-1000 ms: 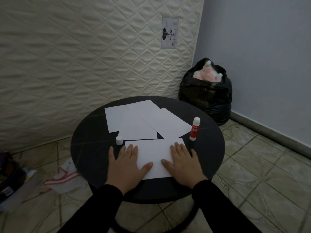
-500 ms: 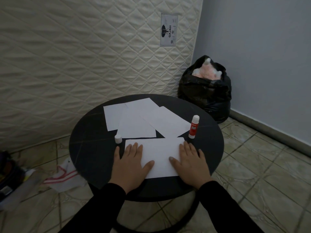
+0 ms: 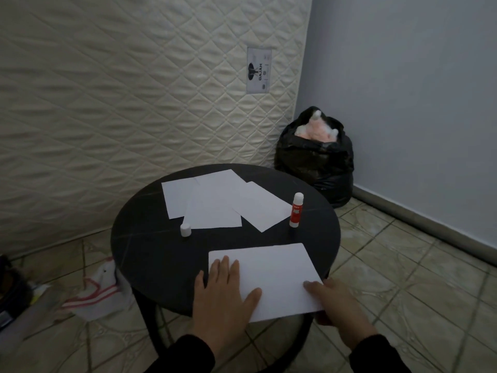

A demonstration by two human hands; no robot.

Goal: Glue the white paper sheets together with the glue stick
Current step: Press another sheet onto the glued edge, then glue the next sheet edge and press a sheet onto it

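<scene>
1. Left hand [image 3: 224, 294] lies flat and spread on the white sheet [image 3: 271, 278]; right hand [image 3: 334, 305] pinches its near-right corner.
2. Sheet overhangs the table [image 3: 134, 246] near edge.
3. Thin, floppy, creasable; probably best lifted by an overhanging corner.
4. Glue stick [image 3: 296, 210] stands uncapped near the right edge.

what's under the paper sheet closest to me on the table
The near sheet lies on the black round table, its near edge past the rim. The right hand's fingers seem tucked beneath that corner. Anything else under it is hidden.

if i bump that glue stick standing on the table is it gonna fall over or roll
Probably both. The glue stick stands upright, tall on a narrow base, so a nudge likely tips it. Its round body could then roll across the smooth round table, possibly off the edge.
</scene>
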